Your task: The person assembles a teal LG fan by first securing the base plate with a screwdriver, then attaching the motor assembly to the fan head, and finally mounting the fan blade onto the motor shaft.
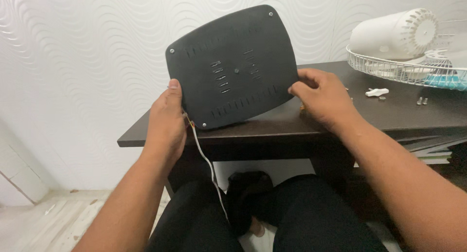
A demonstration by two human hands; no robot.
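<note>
A black rounded-rectangle base plate [232, 69] with vent slots and corner screws stands tilted on edge on the dark wooden table [272, 123], its underside facing me. My left hand [167, 118] grips its lower left edge, thumb on the face. My right hand [321, 96] holds its right edge. A white power cord [206, 162] hangs from the plate's lower left corner, past the table edge, down between my legs.
At the table's right end lie a white fan motor housing [394, 33], a white wire fan grille [404, 69] and a teal fan blade part [445, 81]. A small white knob [377, 92] and loose screws [422, 101] lie near them. A textured white wall stands behind.
</note>
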